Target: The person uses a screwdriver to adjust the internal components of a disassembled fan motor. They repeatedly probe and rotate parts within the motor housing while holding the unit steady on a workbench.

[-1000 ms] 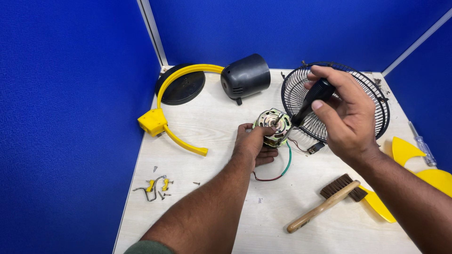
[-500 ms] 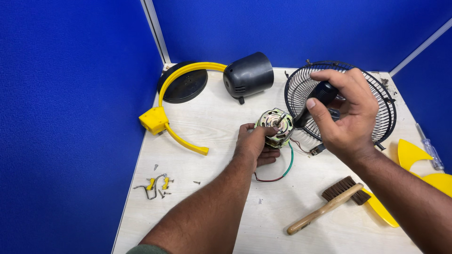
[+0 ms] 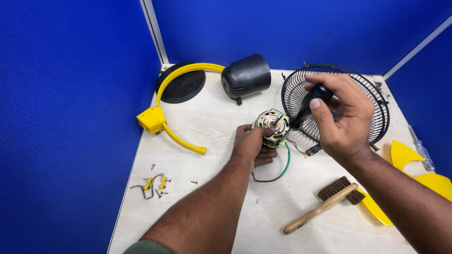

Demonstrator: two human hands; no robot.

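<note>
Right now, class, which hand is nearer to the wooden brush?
Right. The right hand holds a black-handled tool just above the wooden brush; the left hand grips the motor farther left.

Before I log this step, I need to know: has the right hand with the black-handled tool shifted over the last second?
Cannot tell: the right hand lies over the black wire fan guard and beside the motor just as before; the small shift fits camera motion.
</note>
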